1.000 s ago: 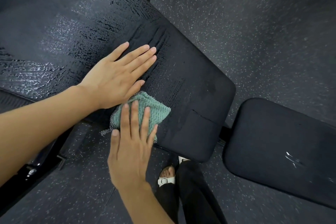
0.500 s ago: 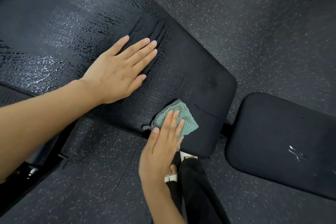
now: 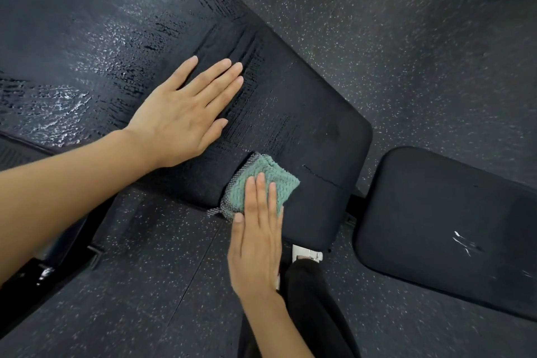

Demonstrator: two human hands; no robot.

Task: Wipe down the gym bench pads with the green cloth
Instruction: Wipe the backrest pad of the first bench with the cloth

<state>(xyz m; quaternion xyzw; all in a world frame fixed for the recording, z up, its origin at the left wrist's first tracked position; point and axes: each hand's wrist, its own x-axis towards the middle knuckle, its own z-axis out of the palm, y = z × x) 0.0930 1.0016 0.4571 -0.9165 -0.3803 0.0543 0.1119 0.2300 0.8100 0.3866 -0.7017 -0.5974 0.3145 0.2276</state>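
Where the view is nearest, a black trouser leg stands on the dark speckled floor, with a bit of a white shoe showing just beyond it under the bench edge. Beside the leg on its left, a bare forearm reaches away to the right hand, which lies palm down with its fingers straight and close together; its grip is wide and flat, pressing rather than clutching. Under those fingertips sits the green cloth, folded into a thick wad with a grey woven border along its left side. It lies on the near edge of the long bench pad, toward the pad's right end, and its lower left corner hangs a little over that edge. Just right of the cloth a thin dark line runs across the black upholstery.

Farther in and to the left, the left hand rests palm down on the same pad, fingers straight and pointing far-right, its grip likewise wide and holding nothing. It is near the cloth but apart from it. Beyond this hand, the far-left stretch of the pad shines with a wet, beaded film. To the right, across a narrow gap, lies the separate seat pad, black, with a few small white scuffs. At near left, part of the black metal frame meets the floor.
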